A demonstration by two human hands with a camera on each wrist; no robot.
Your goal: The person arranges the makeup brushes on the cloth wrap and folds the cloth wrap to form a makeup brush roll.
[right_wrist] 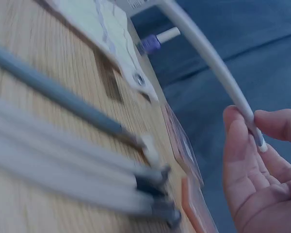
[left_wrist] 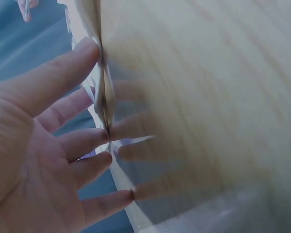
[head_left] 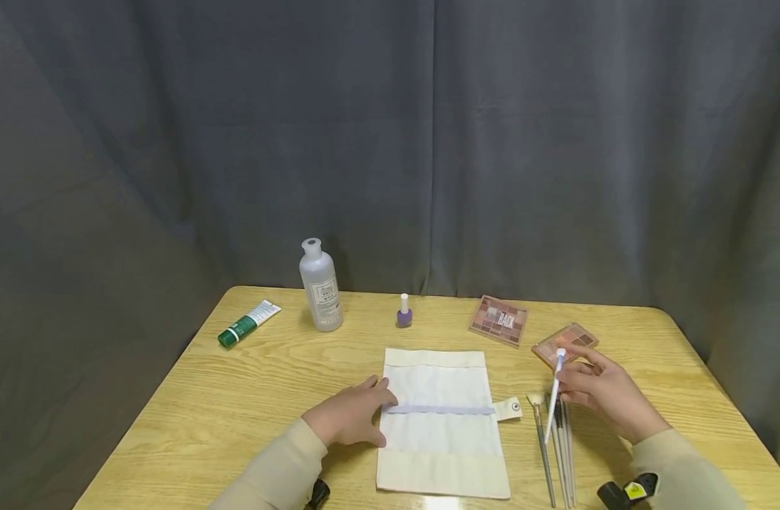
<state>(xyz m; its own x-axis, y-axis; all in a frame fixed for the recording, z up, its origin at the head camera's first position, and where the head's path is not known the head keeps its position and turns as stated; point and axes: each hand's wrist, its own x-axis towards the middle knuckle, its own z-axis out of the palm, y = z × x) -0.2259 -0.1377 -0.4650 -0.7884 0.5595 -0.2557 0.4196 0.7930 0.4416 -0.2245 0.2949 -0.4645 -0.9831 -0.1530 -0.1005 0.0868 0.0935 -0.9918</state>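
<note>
My left hand (head_left: 363,416) lies flat with straight fingers on the left edge of a cream fabric brush roll (head_left: 442,432) spread out on the table; in the left wrist view its fingertips (left_wrist: 103,158) touch the cloth's edge (left_wrist: 105,92). My right hand (head_left: 577,388) pinches a slim white brush (head_left: 553,400) by its end and holds it tilted above several brushes (head_left: 558,453) lying in a row. In the right wrist view the white brush handle (right_wrist: 208,56) sits between thumb and finger of my right hand (right_wrist: 254,128), above the lying brushes (right_wrist: 63,160).
Along the back of the wooden table (head_left: 236,397) stand a clear bottle (head_left: 321,287), a purple nail polish (head_left: 404,312), two eyeshadow palettes (head_left: 499,320) (head_left: 564,343) and a green tube (head_left: 248,324). A grey curtain hangs behind.
</note>
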